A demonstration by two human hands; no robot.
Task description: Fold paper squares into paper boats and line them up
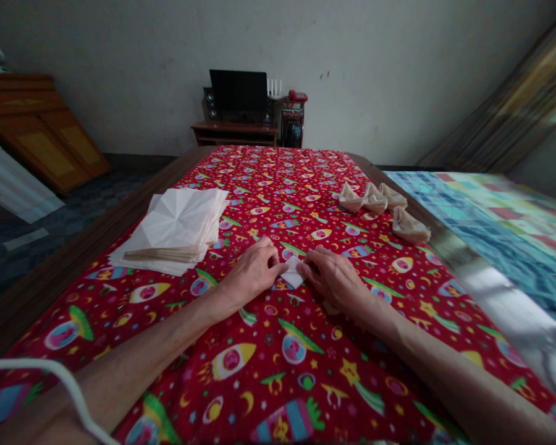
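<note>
A small folded piece of white paper [293, 272] lies on the red patterned cloth [271, 364], between my two hands. My left hand [256, 267] pinches its left edge between thumb and curled fingers. On the opposite edge, my right hand [332, 275] grips the paper the same way, its fingers bent inward. Farther left rests a stack of creased white paper sheets [178, 216], with several folded strips [167, 254] on top near its front. Several folded paper boat-like shapes [375, 199] stand in a group at the right side of the cloth.
A white cable [50, 366] curves across the lower left, over my left forearm. Beyond the table's far end stand a monitor [239, 93] and a red phone [298, 96]. A bed with a checkered cover [495, 235] borders the right; a wooden cabinet [46, 133] is left.
</note>
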